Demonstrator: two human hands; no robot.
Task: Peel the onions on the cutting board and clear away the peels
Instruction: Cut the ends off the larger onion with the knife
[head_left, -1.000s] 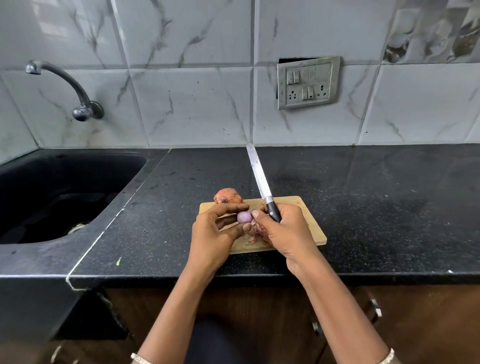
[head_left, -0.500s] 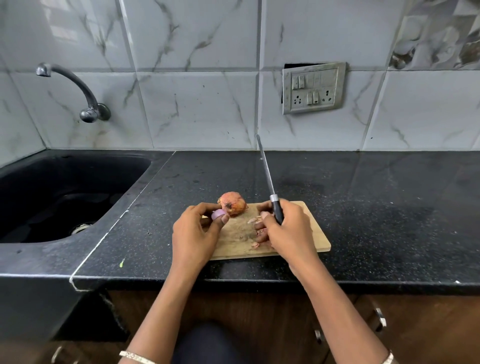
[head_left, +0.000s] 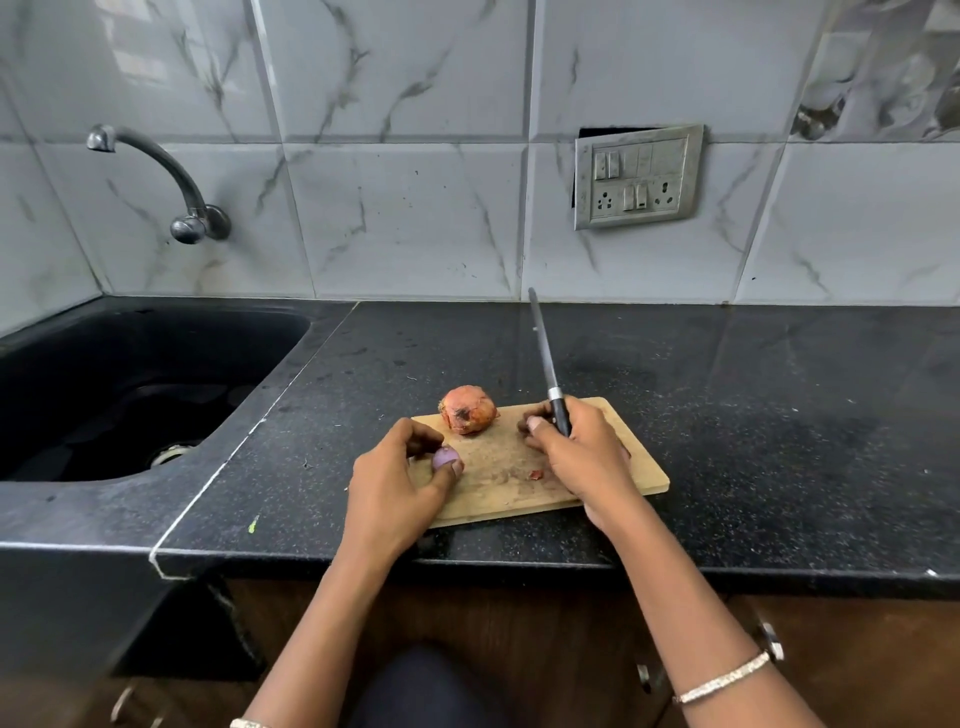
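A wooden cutting board (head_left: 639, 457) lies on the black counter. At its far left corner rests an unpeeled orange-brown onion (head_left: 467, 409). My left hand (head_left: 395, 483) pinches a small peeled purple onion (head_left: 445, 458) against the board's left edge. My right hand (head_left: 584, 452) grips the black handle of a knife (head_left: 545, 358), blade pointing away toward the wall. A small scrap of peel (head_left: 535, 474) lies on the board beside my right hand; more peels may be hidden under that hand.
A deep black sink (head_left: 119, 395) with a wall tap (head_left: 171, 182) is to the left. A switch and socket plate (head_left: 638, 176) is on the tiled wall. The counter's front edge (head_left: 519, 561) runs just below the board.
My left hand carried the small peeled onion from the board's middle to its left edge. My right hand with the knife shifted slightly right, and the peel pile is out of sight.
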